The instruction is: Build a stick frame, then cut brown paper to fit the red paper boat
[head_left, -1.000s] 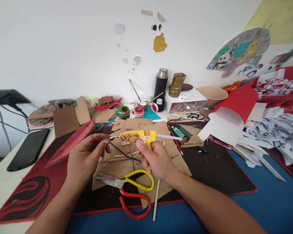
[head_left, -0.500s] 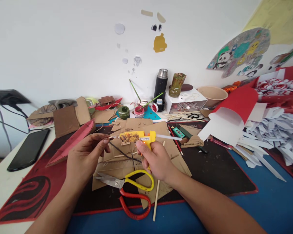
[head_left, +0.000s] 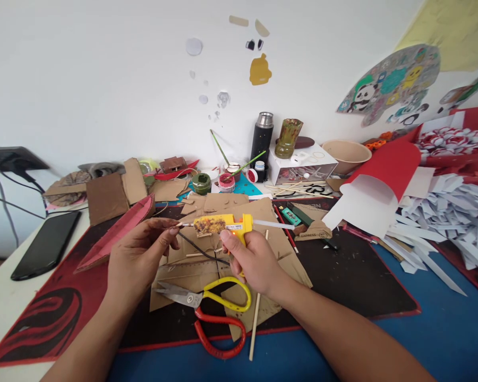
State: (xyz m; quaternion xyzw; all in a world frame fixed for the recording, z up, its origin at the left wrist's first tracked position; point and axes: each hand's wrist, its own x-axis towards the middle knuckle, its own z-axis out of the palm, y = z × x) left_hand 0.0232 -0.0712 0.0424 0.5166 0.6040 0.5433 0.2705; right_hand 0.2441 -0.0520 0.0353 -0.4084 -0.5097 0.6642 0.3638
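Observation:
My right hand (head_left: 253,257) is wrapped round the handle of a yellow hot glue gun (head_left: 213,224). The gun is stained brown, shows a small orange light, and has a clear glue stick (head_left: 273,225) jutting from its back. Its nozzle points left and meets the fingertips of my left hand (head_left: 145,252). Those fingers pinch a thin, pale piece, mostly hidden, that I cannot make out. Below the gun, scissors (head_left: 199,300) with one yellow and one red handle lie on cut cardboard (head_left: 191,278). A wooden stick (head_left: 255,326) rests beside them.
A pink cardboard piece (head_left: 119,231) and a black phone (head_left: 45,244) lie at left. Paint jars (head_left: 202,183), a black thermos (head_left: 262,140) and a white box (head_left: 302,164) stand along the wall. White paper strips (head_left: 454,212) pile up at right.
Hardly anything differs. Both hands and the glue gun stay in nearly the same place, with only a very slight shift of the view.

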